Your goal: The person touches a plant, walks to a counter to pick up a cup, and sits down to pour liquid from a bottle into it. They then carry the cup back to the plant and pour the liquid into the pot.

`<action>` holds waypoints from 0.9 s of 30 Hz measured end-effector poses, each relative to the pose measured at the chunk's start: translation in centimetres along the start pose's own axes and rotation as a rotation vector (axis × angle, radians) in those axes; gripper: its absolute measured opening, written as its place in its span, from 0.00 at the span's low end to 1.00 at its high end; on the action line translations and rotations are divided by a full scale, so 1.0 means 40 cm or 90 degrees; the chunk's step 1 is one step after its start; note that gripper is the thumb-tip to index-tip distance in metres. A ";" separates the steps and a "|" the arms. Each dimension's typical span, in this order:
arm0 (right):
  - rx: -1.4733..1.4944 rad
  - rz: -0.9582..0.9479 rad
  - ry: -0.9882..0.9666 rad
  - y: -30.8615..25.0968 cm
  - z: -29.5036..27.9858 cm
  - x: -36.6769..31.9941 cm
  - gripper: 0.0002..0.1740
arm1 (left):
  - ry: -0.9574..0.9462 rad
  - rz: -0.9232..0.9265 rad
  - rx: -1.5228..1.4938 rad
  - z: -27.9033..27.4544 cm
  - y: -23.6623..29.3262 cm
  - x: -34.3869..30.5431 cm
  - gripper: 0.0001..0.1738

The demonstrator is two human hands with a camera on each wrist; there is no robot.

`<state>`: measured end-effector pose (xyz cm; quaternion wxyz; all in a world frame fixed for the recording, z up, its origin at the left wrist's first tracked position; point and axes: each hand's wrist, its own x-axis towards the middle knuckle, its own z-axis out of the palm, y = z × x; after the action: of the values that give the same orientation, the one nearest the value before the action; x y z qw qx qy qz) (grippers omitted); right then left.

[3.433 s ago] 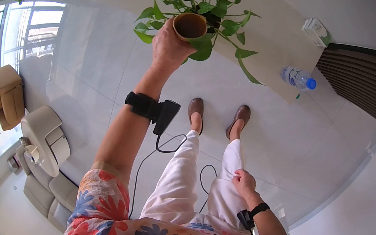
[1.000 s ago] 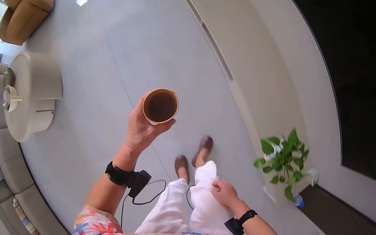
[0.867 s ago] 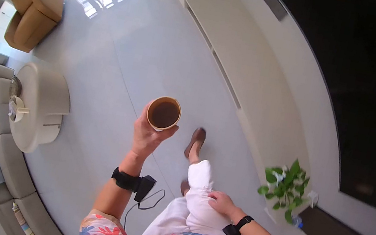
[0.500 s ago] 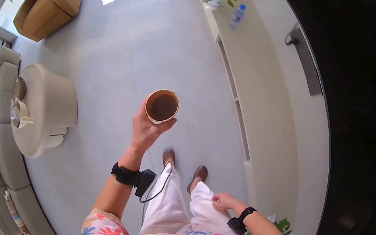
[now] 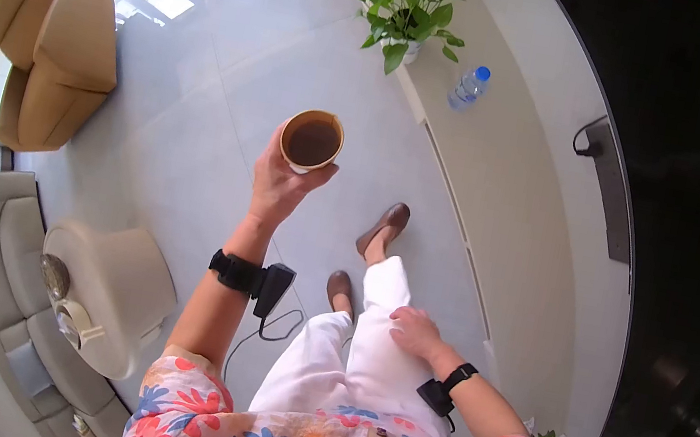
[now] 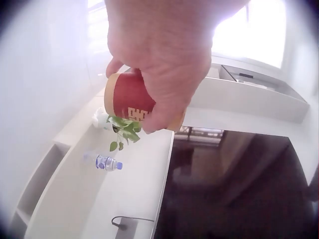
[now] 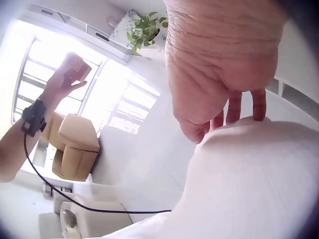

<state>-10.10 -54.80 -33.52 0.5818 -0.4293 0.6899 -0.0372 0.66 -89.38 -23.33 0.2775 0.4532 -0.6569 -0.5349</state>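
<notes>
My left hand [image 5: 279, 185] grips a red paper cup [image 6: 130, 95] with a pale tan rim and a gold pattern. Seen from above, the cup is dark brown inside. Its mouth faces up toward the head view, and the hand wraps its near side, thumb on the right. Low at the right thigh, my right hand [image 5: 421, 334] has its fingers bent onto the white trouser leg [image 7: 249, 164]. In the right wrist view the cloth rises in a fold at the fingertips, and the thumb side lies close against it.
A long low cabinet [image 5: 508, 172] runs along the right, bearing a leafy potted plant [image 5: 412, 14] and a water bottle [image 5: 469, 88]. Beyond it is a large dark screen [image 5: 695, 279]. A tan armchair [image 5: 68, 66], a rounded table [image 5: 123, 286] and a sofa [image 5: 23, 264] stand left. A cable [image 5: 279, 326] hangs from the left wrist.
The person has walked away from the first plant, turned and stepped onward along the cabinet. Another plant and bottle have come nearer. The cup stays in the left hand; the right stays at the trousers.
</notes>
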 end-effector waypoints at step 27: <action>0.401 -0.021 0.450 -0.388 -0.843 0.505 0.16 | -0.202 -0.031 0.012 0.157 -0.076 0.696 0.34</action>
<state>-28.78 -92.51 -29.75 0.4126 -0.2038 0.7936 -0.3981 -15.87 -111.46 -31.31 0.1531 0.3811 -0.6862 -0.6004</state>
